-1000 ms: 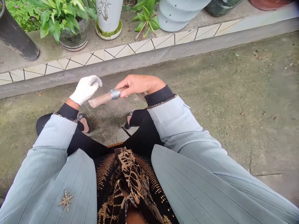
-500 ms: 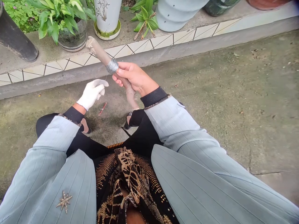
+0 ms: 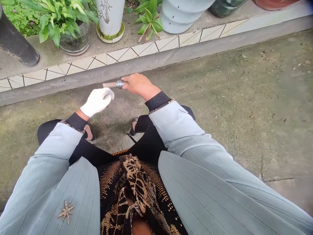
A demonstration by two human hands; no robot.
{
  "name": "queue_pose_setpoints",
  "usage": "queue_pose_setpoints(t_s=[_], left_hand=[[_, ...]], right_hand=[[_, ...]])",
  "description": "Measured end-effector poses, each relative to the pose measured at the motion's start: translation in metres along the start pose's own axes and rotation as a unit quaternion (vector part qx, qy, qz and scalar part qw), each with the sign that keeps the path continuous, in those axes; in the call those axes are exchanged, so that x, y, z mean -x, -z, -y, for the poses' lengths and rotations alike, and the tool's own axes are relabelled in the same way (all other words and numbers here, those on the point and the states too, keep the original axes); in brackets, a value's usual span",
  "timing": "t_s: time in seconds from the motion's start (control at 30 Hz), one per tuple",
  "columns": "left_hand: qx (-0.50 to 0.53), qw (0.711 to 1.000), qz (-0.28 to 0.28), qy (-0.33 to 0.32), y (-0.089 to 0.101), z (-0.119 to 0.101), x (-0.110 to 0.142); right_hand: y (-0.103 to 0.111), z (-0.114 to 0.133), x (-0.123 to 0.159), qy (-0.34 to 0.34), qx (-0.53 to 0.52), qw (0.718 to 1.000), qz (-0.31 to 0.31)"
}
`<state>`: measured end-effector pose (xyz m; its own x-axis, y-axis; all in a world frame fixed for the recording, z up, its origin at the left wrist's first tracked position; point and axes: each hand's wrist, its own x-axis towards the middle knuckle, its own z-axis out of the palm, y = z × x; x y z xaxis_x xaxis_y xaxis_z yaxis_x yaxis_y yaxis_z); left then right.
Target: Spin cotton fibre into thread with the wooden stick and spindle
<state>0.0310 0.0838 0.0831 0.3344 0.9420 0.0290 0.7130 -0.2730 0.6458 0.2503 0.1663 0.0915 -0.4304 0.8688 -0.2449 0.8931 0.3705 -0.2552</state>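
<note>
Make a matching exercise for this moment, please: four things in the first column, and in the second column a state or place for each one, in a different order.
1. left hand
2. right hand
3. silver wire coil
4. star-shaped brooch

A. on pale grey-blue cloth
B. bare, gripping the light brown rod
C. in a white glove
D. wound around the rod

Pairs: 1-C, 2-B, 3-D, 4-A

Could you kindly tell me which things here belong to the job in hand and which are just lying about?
In use: right hand, stick, silver wire coil, white-gloved left hand.

Lying about: glass-potted plant, white bamboo-pattern planter, tiled ledge.
</note>
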Motion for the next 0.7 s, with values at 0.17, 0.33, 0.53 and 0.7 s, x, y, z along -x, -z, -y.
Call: queue_pose_setpoints(t_s=[0.17, 0.33, 0.53, 0.7], left_hand=[[-0.039, 0.999, 0.0, 0.004, 0.005, 0.002, -0.002], [-0.055, 0.998, 0.004, 0.016, 0.014, 0.01, -0.009], [-0.001, 1.0, 0.02, 0.013, 0.02, 0.014, -0.014], [0.103, 0.994, 0.027, 0.036, 0.013, 0.019, -0.012]], right_hand=[[0.005, 0.01, 0.004, 0.023, 0.039, 0.993, 0.112], [0.007, 0.011, 0.012, 0.13, -0.04, 0.965, 0.223], [0.013, 0.003, 0.021, 0.247, -0.181, 0.92, 0.245], [0.023, 0.0, 0.028, 0.291, -0.21, 0.913, 0.195]])
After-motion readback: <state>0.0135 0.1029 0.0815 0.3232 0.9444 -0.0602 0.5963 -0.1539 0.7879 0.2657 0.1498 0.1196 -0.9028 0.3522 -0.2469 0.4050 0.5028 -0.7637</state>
